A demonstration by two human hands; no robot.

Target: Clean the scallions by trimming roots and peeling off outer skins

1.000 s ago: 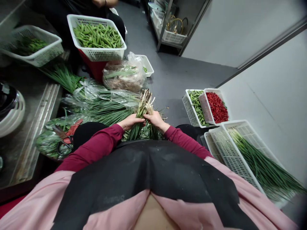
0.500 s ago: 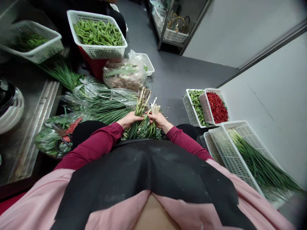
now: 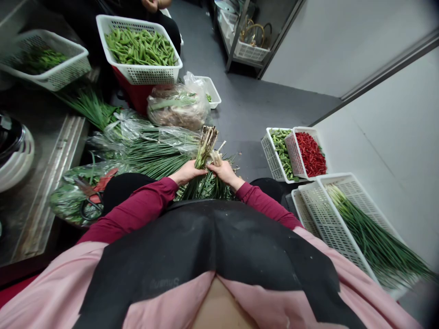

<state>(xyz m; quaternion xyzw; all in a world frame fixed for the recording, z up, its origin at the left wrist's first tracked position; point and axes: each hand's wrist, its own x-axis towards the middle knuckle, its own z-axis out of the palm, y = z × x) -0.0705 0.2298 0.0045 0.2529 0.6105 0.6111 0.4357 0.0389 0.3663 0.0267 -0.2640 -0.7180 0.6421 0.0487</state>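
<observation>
My left hand (image 3: pixel 188 172) is closed around a bundle of green chives (image 3: pixel 205 145) whose pale root ends point away from me. My right hand (image 3: pixel 223 171) grips a smaller bunch of the same stalks right beside it, thumbs nearly touching. The green tops run down toward my black apron. Both sleeves are dark red.
A white basket of cleaned chives (image 3: pixel 363 228) lies at my right, with baskets of red chillies (image 3: pixel 310 153) and green chillies (image 3: pixel 281 148) behind it. Bagged chives (image 3: pixel 151 146), a basket of green pods (image 3: pixel 140 48), red-handled scissors (image 3: pixel 91 192) and another person's hand (image 3: pixel 151 4) sit ahead and left.
The right hand's small bunch had been drawn apart from the main bundle and is now pressed back beside it. The root ends have shifted slightly.
</observation>
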